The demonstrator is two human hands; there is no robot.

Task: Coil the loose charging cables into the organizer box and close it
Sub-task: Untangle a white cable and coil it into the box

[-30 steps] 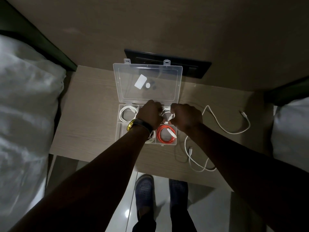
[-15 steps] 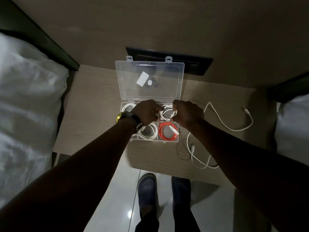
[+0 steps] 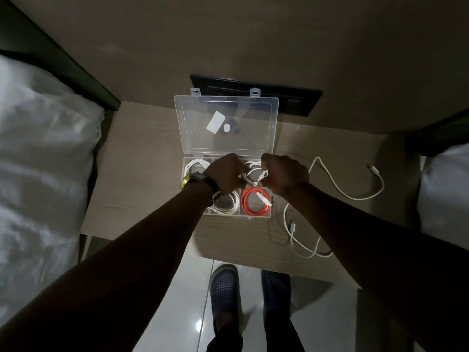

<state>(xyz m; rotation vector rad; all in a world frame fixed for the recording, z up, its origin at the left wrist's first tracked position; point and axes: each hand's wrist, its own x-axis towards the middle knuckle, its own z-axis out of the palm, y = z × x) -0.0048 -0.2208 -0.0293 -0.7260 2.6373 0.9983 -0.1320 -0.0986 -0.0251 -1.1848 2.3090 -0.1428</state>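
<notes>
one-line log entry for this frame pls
stage: coiling | left hand + right hand: pressing white cable coil into organizer box far-right compartment | lid: open | loose white cable: on table, right of box

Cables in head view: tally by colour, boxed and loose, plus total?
White, coiled in the organizer box: 3 (far-left coil, near-middle coil, far-right coil, the last under the left hand and right hand)
Orange, coiled in box: 1 (orange cable)
White, loose on the table: 1 (loose white cable)
Total: 5
</notes>
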